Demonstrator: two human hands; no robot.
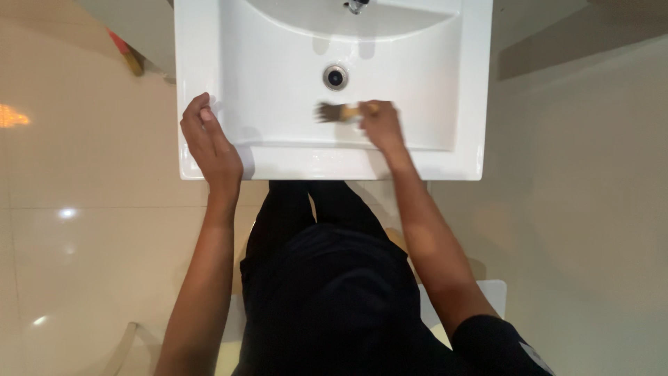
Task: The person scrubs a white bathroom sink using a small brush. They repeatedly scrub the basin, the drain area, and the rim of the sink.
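A white rectangular washbasin [466, 83] fills the top middle of the head view. My right hand [381, 125] is inside the bowl, shut on a small brush [337, 111] with a pale wooden handle and dark bristles. The bristles point left and lie on the bowl's floor just below the round metal drain [335, 77]. My left hand [209, 143] rests flat on the basin's left rim, fingers together, holding nothing. The tip of a chrome tap [356, 5] shows at the top edge.
Glossy beige floor tiles [83, 209] surround the basin. A red and yellow object [126, 54] leans at the upper left. A white rounded object [76, 345] sits at the lower left. My dark trousers and shirt fill the lower middle.
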